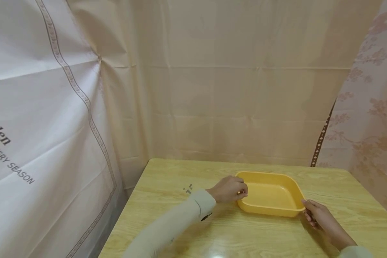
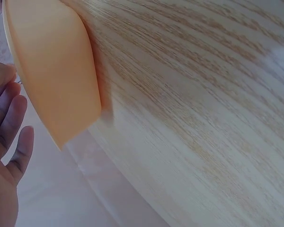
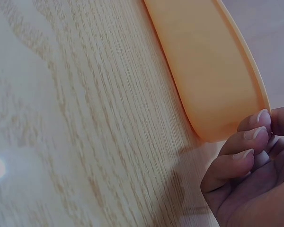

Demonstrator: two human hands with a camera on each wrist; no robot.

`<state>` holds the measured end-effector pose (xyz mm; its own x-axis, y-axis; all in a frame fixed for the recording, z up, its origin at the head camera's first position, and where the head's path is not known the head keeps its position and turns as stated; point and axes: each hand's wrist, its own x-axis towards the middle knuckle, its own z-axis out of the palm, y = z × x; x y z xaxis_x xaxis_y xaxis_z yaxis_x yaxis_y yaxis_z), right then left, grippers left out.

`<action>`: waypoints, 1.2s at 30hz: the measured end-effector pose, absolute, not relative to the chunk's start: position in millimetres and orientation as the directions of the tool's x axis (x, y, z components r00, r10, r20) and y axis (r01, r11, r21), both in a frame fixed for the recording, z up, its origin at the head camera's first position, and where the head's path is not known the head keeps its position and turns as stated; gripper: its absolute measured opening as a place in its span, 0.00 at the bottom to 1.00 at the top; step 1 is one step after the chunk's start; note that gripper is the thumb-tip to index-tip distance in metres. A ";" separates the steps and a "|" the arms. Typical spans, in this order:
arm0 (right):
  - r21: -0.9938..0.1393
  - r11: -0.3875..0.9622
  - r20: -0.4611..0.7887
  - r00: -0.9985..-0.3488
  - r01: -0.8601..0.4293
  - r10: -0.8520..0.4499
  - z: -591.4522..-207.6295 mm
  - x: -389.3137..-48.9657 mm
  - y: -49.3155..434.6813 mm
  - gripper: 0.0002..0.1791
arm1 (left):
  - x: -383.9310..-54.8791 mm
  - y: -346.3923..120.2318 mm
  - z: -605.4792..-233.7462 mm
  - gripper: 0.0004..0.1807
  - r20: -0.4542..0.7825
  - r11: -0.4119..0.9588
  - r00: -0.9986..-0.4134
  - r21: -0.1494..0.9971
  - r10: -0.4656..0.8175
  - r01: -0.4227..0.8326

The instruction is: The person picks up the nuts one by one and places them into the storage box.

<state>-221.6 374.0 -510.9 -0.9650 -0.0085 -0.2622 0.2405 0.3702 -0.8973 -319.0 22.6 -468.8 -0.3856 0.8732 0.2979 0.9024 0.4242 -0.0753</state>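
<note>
Yellow tray (image 1: 267, 211) near far worktop (image 1: 261, 236) edge, between right hand (image 1: 319, 215) (grip on corner) and left hand (image 1: 229, 190) (pinch on tiny object (image 2: 20, 82)).

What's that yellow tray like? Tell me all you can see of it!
The yellow tray looks like smooth plastic: shallow, roughly rectangular, with rounded corners, sloping walls and a thin rim. It sits open side up on the wood-look table. No contents show inside. The right hand grips its near right corner; the left hand is at its left end, perhaps touching it.
</note>
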 end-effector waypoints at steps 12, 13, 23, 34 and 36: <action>-0.894 0.368 -0.279 -0.960 0.255 -0.015 -511.0 -220.5 376.1 0.26 | -317.0 26.8 -469.5 0.07 0.294 0.416 -0.376 -0.088 0.879 0.905; -0.894 0.368 -0.280 -0.960 0.255 -0.015 -511.0 -220.4 376.0 0.26 | -317.2 27.2 -470.2 0.07 0.293 0.415 -0.374 -0.089 0.880 0.906; -0.899 0.362 -0.266 -0.964 0.246 -0.006 -508.2 -224.3 375.9 0.26 | -323.6 24.9 -469.6 0.06 0.312 0.431 -0.389 -0.076 0.867 0.899; -0.892 0.370 -0.280 -0.960 0.260 -0.001 -504.4 -221.4 374.4 0.26 | -326.6 0.9 -467.5 0.05 0.361 0.459 -0.413 -0.048 0.836 0.887; -0.894 0.365 -0.281 -0.960 0.262 0.001 -504.9 -221.5 374.2 0.25 | -327.3 -5.7 -469.3 0.05 0.363 0.474 -0.433 -0.028 0.825 0.880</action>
<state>-221.5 374.2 -504.9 -0.9598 0.0008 -0.2808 0.2617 0.3649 -0.8935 -327.3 -5.7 -469.3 -0.4327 0.8253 0.3628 0.8802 0.4739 -0.0280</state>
